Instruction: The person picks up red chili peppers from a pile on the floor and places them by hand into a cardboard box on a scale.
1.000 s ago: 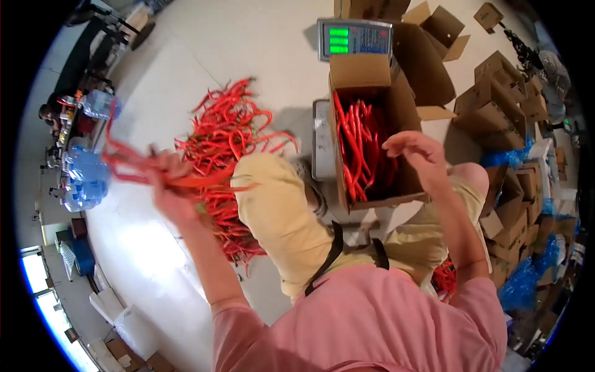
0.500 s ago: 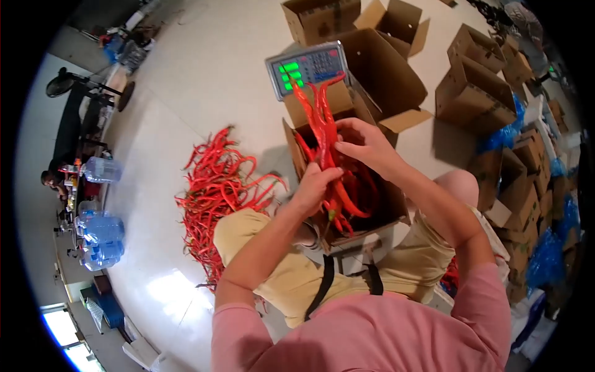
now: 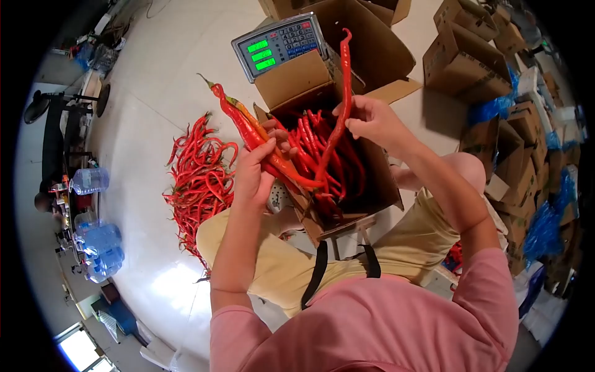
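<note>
My left hand [image 3: 259, 167] is closed around a few long chili peppers [image 3: 245, 127], red and orange, whose stems point up and left. Pinched in my right hand [image 3: 372, 124] is a single long red chili pepper [image 3: 342, 118], held nearly upright. Both hands are over an open cardboard box [image 3: 387, 186] between my knees. Many red chili peppers [image 3: 310, 139] lie inside that box. Behind its raised flap stands a scale display [image 3: 279, 44] with green lit digits. To the left, a large heap of red chili peppers [image 3: 201, 180] lies on the floor.
Several open cardboard boxes [image 3: 468, 62] stand behind and to the right, with blue plastic bags [image 3: 548, 223] among them. Large water bottles [image 3: 99, 239] line the far left, near a black fan [image 3: 38, 108]. A person's head is partly visible there.
The hands have moved apart. The left went left with a few peppers, while the right keeps one long pepper. The peppers inside the box show more plainly, and the view has shifted slightly.
</note>
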The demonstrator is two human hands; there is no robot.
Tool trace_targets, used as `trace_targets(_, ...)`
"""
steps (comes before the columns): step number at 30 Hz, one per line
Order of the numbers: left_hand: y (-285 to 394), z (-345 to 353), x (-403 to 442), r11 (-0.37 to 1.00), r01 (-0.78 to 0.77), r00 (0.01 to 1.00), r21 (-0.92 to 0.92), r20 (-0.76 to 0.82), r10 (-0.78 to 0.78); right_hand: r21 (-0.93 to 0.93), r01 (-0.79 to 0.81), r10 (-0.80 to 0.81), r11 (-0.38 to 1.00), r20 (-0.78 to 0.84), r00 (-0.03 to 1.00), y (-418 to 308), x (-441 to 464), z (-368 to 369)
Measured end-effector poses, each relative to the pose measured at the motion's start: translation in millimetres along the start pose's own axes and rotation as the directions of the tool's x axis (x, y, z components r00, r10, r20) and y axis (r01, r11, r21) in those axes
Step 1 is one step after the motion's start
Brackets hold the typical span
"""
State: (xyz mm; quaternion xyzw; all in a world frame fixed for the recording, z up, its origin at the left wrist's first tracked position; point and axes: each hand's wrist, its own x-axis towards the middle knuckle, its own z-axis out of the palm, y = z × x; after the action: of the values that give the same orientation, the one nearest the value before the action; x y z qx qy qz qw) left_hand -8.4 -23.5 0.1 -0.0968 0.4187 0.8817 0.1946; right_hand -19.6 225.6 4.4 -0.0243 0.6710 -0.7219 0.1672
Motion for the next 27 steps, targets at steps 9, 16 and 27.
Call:
trace_targets(9,-8.0,-2.4,3.9,0.979,0.014,0.999,0.201,0.039,-0.022,-0.054,0.094,-0.098,0.994,-0.093,0.991,-23.5,6.1,-18.0)
trace_targets(16,-11.6,16.7,-1.7,0.986,-0.064,0.995,0.155,0.085,0.051,-0.388,-0.088,0.175,0.917,0.194,0.965,11.7,9.0,-5.6)
trace_targets(27,-23.7,3.7,0.7,0.983,0.082,0.994,0.162,0.064,-0.094,-0.089,0.247,-0.259,0.965,-0.164,0.952,-15.3,25.2,-28.8)
